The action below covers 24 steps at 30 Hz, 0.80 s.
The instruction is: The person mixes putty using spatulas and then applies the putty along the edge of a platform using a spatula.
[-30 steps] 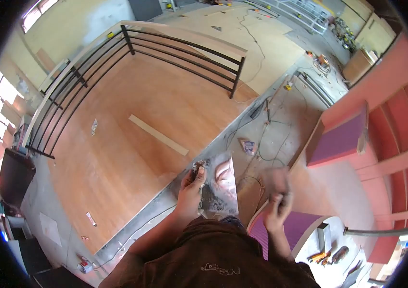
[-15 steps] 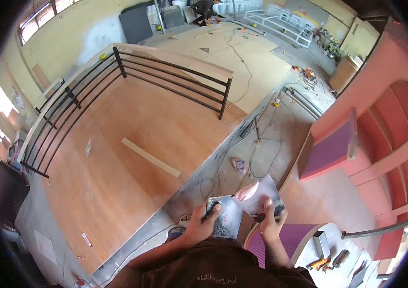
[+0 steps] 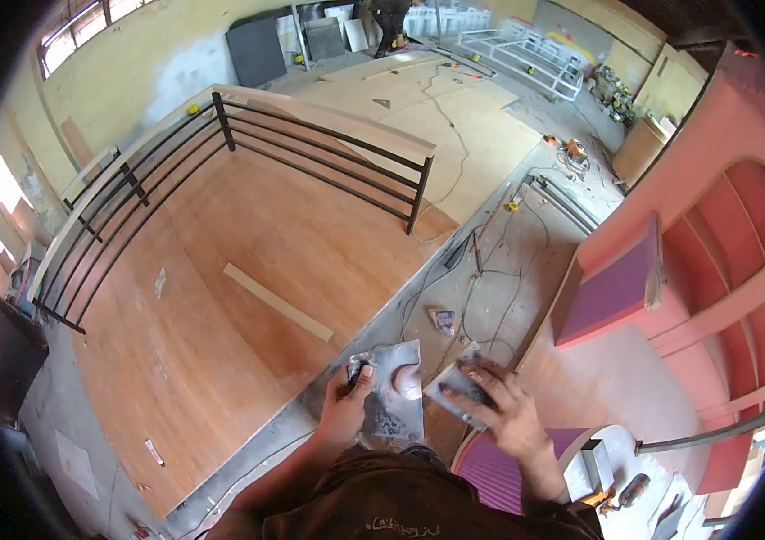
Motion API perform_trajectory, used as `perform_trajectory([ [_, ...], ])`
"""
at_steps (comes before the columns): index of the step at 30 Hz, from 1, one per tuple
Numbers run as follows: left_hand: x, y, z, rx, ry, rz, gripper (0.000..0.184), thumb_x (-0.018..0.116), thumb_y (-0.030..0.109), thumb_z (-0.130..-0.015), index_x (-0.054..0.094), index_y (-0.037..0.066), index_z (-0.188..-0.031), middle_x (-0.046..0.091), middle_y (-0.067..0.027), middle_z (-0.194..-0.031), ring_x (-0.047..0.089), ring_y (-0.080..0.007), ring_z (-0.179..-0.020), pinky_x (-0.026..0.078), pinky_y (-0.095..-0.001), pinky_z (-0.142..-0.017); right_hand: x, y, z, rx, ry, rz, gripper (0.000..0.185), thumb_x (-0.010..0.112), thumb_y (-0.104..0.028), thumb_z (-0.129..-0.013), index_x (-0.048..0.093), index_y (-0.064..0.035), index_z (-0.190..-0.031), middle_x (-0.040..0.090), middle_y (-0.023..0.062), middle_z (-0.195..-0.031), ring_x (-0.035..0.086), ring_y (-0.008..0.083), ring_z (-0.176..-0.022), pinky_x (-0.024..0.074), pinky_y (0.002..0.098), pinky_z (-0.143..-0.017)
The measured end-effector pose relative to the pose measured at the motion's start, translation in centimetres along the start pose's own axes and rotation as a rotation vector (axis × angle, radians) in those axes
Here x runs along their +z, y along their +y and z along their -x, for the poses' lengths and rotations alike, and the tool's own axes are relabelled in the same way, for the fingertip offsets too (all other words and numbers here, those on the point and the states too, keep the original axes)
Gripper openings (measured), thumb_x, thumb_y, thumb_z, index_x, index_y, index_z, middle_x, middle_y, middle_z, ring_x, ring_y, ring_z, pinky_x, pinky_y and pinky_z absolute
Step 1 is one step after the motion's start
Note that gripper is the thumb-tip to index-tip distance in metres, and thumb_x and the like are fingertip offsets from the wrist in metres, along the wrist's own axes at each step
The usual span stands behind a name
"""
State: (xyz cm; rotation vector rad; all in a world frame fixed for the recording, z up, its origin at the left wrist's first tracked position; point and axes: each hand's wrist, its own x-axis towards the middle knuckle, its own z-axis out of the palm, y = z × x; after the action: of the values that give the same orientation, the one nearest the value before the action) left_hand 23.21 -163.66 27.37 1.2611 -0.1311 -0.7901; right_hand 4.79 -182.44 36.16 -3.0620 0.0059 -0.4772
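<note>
My left hand (image 3: 344, 402) is closed on a flat, square metal putty spreader (image 3: 395, 416), its thumb pressed on the dark grip edge. A pinkish lump of putty (image 3: 407, 382) sits on that blade, near its right edge. Dark smears mark the lower part. In my right hand (image 3: 517, 421) is a second metal putty spreader (image 3: 451, 385), tilted, with the fingers spread across its upper face. Its blade is close beside the left one; whether they touch I cannot tell.
A wooden platform (image 3: 193, 360) with a black railing (image 3: 328, 160) lies ahead, a wooden strip (image 3: 279, 302) on it. Cables (image 3: 466, 310) cross the floor. Pink shelving (image 3: 715, 297) stands right, above a purple curved piece (image 3: 499, 468) and tools (image 3: 636, 490). Another person (image 3: 389, 22) stands far back.
The putty has passed from the right spreader to the left one. My right hand has turned over, its back now showing. My left hand has moved slightly left and up. The far person has stood up.
</note>
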Motion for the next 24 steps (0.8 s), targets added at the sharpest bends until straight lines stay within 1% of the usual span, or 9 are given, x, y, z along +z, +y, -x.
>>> perform_trajectory([
  [1,0.1,0.1,0.4,-0.004,0.007,0.004,0.018,0.059,0.024,-0.100,0.063,0.007,-0.099,0.054,0.0057,-0.080,0.044,-0.0060,-0.075,0.039,-0.0255,-0.065,0.3,-0.6,-0.3,-0.005,-0.006,-0.004,0.058,0.063,-0.021,-0.075,0.061,-0.0362,-0.132,0.051,0.0049,-0.138,0.052,0.0283,-0.123,0.0467,0.0423,-0.097],
  [3,0.9,1.5,1.1,0.335,0.034,-0.451,0.020,0.059,0.024,-0.101,0.060,0.005,-0.094,0.051,0.0064,-0.076,0.043,-0.0062,-0.073,0.038,-0.0249,-0.064,0.9,-2.1,-1.4,-0.079,-0.134,0.094,0.064,0.064,-0.025,-0.076,0.054,-0.0398,-0.138,0.051,0.0042,-0.139,0.050,0.0272,-0.125,0.0449,0.0415,-0.100],
  [5,0.7,1.0,0.5,0.461,0.084,-0.428,0.022,0.060,0.026,-0.100,0.060,0.005,-0.092,0.050,0.0071,-0.076,0.043,-0.0066,-0.072,0.037,-0.0247,-0.065,0.8,-2.9,-1.9,-0.039,-0.161,0.040,0.059,0.063,-0.021,-0.075,0.062,-0.0390,-0.131,0.056,0.0029,-0.132,0.049,0.0246,-0.126,0.0431,0.0385,-0.099],
  [7,-0.9,-0.1,-0.7,0.160,0.092,-0.111,0.022,0.060,0.026,-0.100,0.059,0.006,-0.091,0.050,0.0069,-0.078,0.043,-0.0066,-0.074,0.038,-0.0252,-0.067,-1.0,-3.0,-1.3,-0.092,-0.270,0.017,0.058,0.065,-0.022,-0.074,0.062,-0.0387,-0.130,0.056,0.0012,-0.133,0.048,0.0239,-0.127,0.0432,0.0405,-0.098],
  [11,0.0,1.6,0.9,-0.152,-0.004,0.191,0.021,0.061,0.028,-0.099,0.064,0.008,-0.099,0.056,0.0064,-0.088,0.046,-0.0051,-0.083,0.039,-0.0240,-0.074,2.7,-3.0,-1.6,-0.063,-0.069,-0.092,0.072,0.073,-0.022,-0.069,0.056,-0.0380,-0.138,0.050,0.0016,-0.143,0.048,0.0292,-0.127,0.0425,0.0430,-0.094],
  [13,-2.1,-2.0,-0.7,-0.157,-0.032,0.181,0.024,0.060,0.030,-0.100,0.064,0.008,-0.108,0.059,0.0060,-0.094,0.050,-0.0055,-0.090,0.041,-0.0248,-0.079,4.6,-2.4,-1.0,-0.011,0.060,-0.177,0.066,0.073,-0.020,-0.069,0.061,-0.0370,-0.132,0.050,0.0019,-0.144,0.048,0.0303,-0.127,0.0422,0.0427,-0.092],
  [16,-3.1,-2.6,-1.4,-0.256,-0.192,0.466,0.032,0.049,0.028,-0.102,0.057,0.005,-0.122,0.066,-0.0113,-0.106,0.067,-0.0265,-0.093,0.057,-0.0408,-0.084,3.5,-1.0,-0.7,0.069,0.047,-0.037,0.058,0.070,-0.025,-0.074,0.062,-0.0367,-0.130,0.052,0.0022,-0.143,0.049,0.0296,-0.124,0.0386,0.0459,-0.095],
  [21,0.4,0.1,0.7,-0.371,-0.192,0.612,0.029,0.048,0.023,-0.103,0.056,0.003,-0.122,0.065,-0.0122,-0.108,0.066,-0.0261,-0.096,0.055,-0.0401,-0.087,5.4,-4.0,-0.1,-0.102,0.320,-0.242,0.042,0.069,-0.031,-0.079,0.067,-0.0394,-0.120,0.051,0.0042,-0.143,0.049,0.0298,-0.124,0.0355,0.0486,-0.097],
  [24,0.1,-0.6,0.6,-0.338,-0.358,0.507,0.032,0.047,0.027,-0.104,0.054,0.005,-0.127,0.063,-0.0098,-0.117,0.063,-0.0230,-0.105,0.049,-0.0385,-0.096,9.6,-2.7,0.3,-0.018,0.508,-0.445,0.045,0.072,-0.032,-0.078,0.067,-0.0377,-0.122,0.051,0.0063,-0.143,0.049,0.0324,-0.124,0.0329,0.0533,-0.098],
])
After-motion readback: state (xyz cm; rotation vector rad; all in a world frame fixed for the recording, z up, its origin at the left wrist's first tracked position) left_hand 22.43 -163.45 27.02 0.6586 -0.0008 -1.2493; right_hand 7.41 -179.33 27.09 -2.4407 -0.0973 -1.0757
